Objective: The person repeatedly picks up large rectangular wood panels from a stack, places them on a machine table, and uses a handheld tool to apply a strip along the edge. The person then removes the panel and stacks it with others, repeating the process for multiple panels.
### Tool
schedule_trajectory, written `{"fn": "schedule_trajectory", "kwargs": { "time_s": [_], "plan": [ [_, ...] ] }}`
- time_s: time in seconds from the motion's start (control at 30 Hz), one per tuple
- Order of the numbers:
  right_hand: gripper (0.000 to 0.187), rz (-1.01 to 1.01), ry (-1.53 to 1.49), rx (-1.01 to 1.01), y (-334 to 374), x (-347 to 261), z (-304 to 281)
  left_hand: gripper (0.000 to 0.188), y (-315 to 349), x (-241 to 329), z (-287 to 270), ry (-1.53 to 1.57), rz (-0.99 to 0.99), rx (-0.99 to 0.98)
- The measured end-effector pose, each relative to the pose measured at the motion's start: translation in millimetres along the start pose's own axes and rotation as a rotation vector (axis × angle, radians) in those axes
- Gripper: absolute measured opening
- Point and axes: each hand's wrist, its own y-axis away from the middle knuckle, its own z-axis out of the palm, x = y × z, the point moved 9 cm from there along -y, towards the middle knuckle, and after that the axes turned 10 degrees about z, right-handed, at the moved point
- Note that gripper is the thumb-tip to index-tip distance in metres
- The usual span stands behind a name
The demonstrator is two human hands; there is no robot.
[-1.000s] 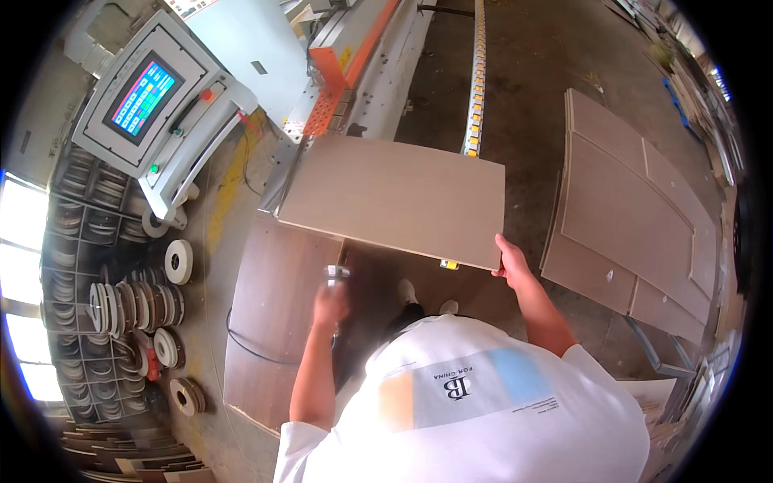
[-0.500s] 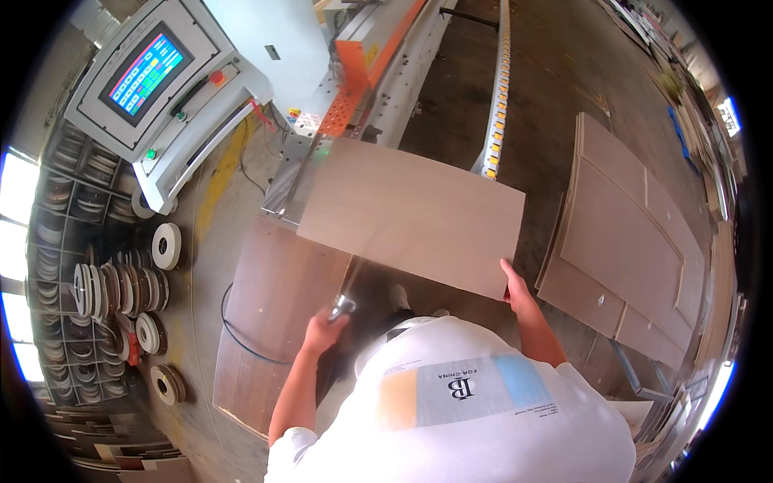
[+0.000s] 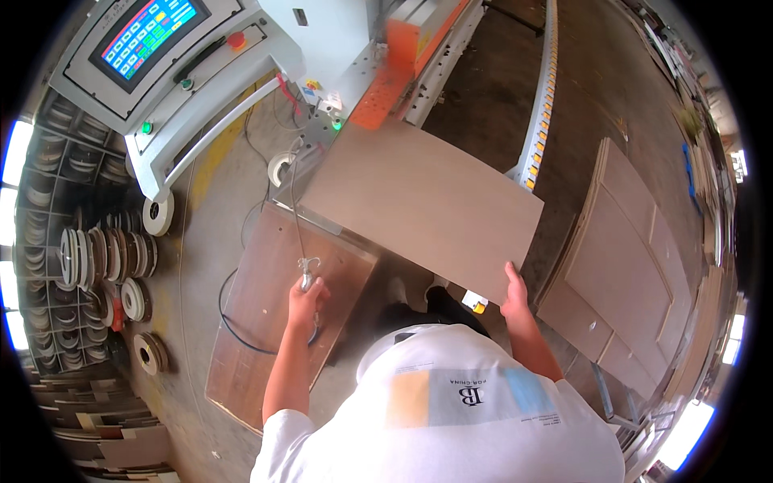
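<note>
My left hand point(image 3: 307, 306) is wrapped round the handle of a metal air blow gun point(image 3: 307, 266). Its long thin nozzle reaches up past the left edge of a flat beige-brown panel point(image 3: 427, 205), and a dark hose point(image 3: 226, 306) loops beside the wrist. At the panel's near right corner, my right hand point(image 3: 514, 295) grips the edge, thumb on top and fingers mostly hidden. The panel's far left end lies at the machine's orange guard point(image 3: 382, 92). Under the blow gun stands a brown wood-grain surface point(image 3: 266, 298).
A control console point(image 3: 145, 60) with a lit screen stands at the upper left. Reels of edging point(image 3: 109, 253) fill a rack on the left. Leaning stacked panels point(image 3: 620, 266) occupy the right side. A roller rail point(image 3: 541, 105) runs away beyond the panel.
The blow gun has swung from the panel's near edge to its left edge, nozzle now pointing up toward the machine. The right hand stays on the corner; the whole view has shifted.
</note>
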Motion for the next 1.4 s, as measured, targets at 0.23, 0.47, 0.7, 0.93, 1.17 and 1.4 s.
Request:
{"fn": "schedule_trajectory", "kwargs": {
  "time_s": [0.23, 0.47, 0.7, 0.93, 1.17, 1.4],
  "plan": [
    [0.056, -0.050, -0.012, 0.032, -15, -24, 8, 0.010, -9, -13, -6, 0.020, 0.003, 0.005],
    [0.062, 0.018, 0.018, 0.097, -67, -82, 3, 0.017, -11, -28, -14, 0.052, -0.018, 0.069],
    [0.066, 0.030, 0.087, 0.147, -110, -150, 23, 0.025, -13, -34, -14, 0.043, -0.030, 0.056],
    [0.070, 0.020, 0.145, 0.118, -160, -211, 19, 0.022, -14, -21, -10, 0.002, -0.001, 0.076],
    [0.071, -0.018, 0.239, 0.098, -210, -273, 24, 0.026, -15, -22, -18, -0.075, 0.051, 0.091],
    [0.086, -0.061, 0.431, 0.345, -233, -326, 6, 0.022, -17, -27, -23, -0.254, 0.112, 0.031]
  ]
}}
